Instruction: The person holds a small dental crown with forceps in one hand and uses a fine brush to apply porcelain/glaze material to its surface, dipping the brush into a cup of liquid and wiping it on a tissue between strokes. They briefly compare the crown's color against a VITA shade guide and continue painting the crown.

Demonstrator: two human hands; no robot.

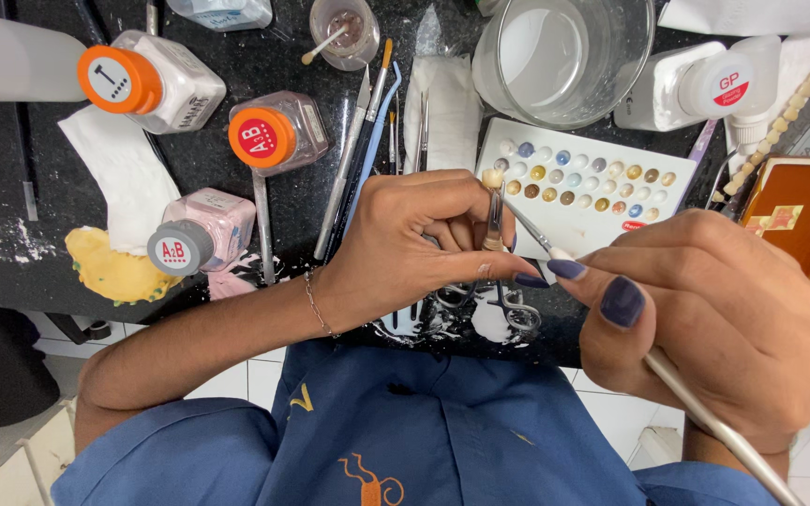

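Black stone benchtop [11,187] under us, crowded. Our left hand [405,239] sits at frame centre, fingers pinched shut on a metal clamp [495,220] that stands upright; a small cream tooth piece [492,177] sits at its top end. Our right hand [714,309], at four o'clock from the left, has thumb and forefinger closed on a thin brush [611,319]; its fine tip reaches toward eleven o'clock and meets the clamp just below the tooth piece.

Count of jars at nine to eleven o'clock: three, two with orange caps [119,79] [262,137], one with a grey cap [180,247]. One white palette [592,225] with rows of small coloured dots lies at one o'clock, just beyond the hands. One clear glass beaker [564,56] stands at twelve o'clock. One small clear cup [344,30] with a stick in it sits at eleven o'clock. Several slim hand instruments [367,141] lie side by side between jars and palette; we cannot count them exactly. One yellow lump [110,267] lies at nine o'clock, touching a white tissue [124,173].
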